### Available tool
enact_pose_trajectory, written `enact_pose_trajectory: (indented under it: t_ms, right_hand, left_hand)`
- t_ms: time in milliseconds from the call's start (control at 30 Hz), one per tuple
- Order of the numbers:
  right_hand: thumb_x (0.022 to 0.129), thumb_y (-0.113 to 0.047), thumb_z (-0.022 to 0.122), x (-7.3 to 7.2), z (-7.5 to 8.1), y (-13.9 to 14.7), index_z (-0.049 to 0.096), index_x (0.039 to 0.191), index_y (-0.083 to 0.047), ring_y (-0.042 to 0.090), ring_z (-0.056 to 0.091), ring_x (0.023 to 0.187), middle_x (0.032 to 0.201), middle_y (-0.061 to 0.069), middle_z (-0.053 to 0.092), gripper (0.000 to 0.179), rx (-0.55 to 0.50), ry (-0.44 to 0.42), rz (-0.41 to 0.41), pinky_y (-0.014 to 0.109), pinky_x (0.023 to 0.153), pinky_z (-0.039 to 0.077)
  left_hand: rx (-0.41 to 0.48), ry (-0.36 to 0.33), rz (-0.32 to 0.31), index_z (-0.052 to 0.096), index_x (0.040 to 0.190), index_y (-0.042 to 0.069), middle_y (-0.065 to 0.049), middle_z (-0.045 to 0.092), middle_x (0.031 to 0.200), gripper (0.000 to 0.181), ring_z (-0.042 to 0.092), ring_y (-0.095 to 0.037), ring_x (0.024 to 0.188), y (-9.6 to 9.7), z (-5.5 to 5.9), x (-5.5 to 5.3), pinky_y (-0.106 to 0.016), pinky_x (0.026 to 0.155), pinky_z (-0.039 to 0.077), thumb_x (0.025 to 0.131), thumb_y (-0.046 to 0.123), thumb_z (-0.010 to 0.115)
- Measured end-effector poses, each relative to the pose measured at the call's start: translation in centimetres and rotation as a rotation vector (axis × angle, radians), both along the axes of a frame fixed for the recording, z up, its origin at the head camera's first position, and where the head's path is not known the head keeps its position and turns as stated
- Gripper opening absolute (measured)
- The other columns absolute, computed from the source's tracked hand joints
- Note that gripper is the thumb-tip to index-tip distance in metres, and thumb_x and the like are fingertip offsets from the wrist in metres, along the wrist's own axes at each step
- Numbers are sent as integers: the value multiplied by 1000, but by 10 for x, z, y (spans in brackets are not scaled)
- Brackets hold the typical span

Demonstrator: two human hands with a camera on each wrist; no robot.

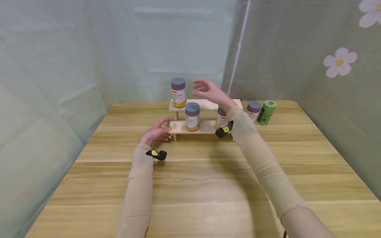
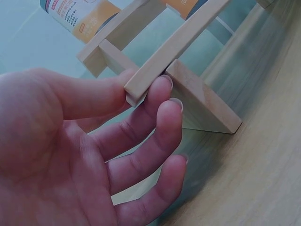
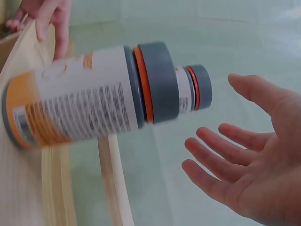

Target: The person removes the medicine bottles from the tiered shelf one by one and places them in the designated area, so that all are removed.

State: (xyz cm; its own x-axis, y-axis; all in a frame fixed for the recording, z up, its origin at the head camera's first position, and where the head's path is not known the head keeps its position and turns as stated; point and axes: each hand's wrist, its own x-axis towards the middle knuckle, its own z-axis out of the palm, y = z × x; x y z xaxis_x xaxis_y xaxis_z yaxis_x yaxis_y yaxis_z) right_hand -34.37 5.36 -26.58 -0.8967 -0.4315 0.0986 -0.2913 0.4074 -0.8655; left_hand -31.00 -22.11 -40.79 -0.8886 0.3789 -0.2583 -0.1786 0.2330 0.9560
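A two-tier wooden shelf (image 1: 205,104) stands on the table. My left hand (image 1: 157,131) pinches the left end of its lower board (image 2: 162,56), thumb above and fingertips beneath. My right hand (image 1: 209,92) is raised over the upper tier, fingers spread and slightly bent, holding nothing. To its left, a grey-capped supplement bottle (image 1: 178,93) stands upright on the upper tier. Below, a second bottle (image 1: 192,117) and a third bottle (image 1: 221,119) stand on the lower board; my right wrist partly hides the third. The right wrist view shows a bottle (image 3: 80,96) apart from my right fingers (image 3: 221,157).
Right of the shelf, another grey-capped bottle (image 1: 253,110) and a green canister (image 1: 266,112) stand close together on the wooden table (image 1: 190,185). Pale curtains (image 1: 166,43) hang behind the table and along its sides.
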Motion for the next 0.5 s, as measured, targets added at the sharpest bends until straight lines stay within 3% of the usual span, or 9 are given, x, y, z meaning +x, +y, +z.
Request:
enact_pose_trajectory:
  t_ms: [267, 500]
  right_hand:
    - [94, -23, 64, -3, 1, -23, 34, 150, -15, 25, 41, 140, 151, 8, 42, 64, -90, -34, -9, 40, 114, 36]
    - [93, -28, 65, -8, 0, -36, 34, 149, -15, 26, 39, 141, 152, 7, 40, 65, -104, -69, -61, 41, 114, 36]
  left_hand:
    - [4, 8, 1, 21, 153, 20, 1, 62, 83, 59, 62, -9, 72, 0, 2, -3, -25, 69, 53, 101, 19, 49]
    - [7, 5, 11, 22, 153, 20, 1, 63, 81, 59, 63, -10, 72, 5, -1, -4, -25, 68, 53, 101, 19, 50]
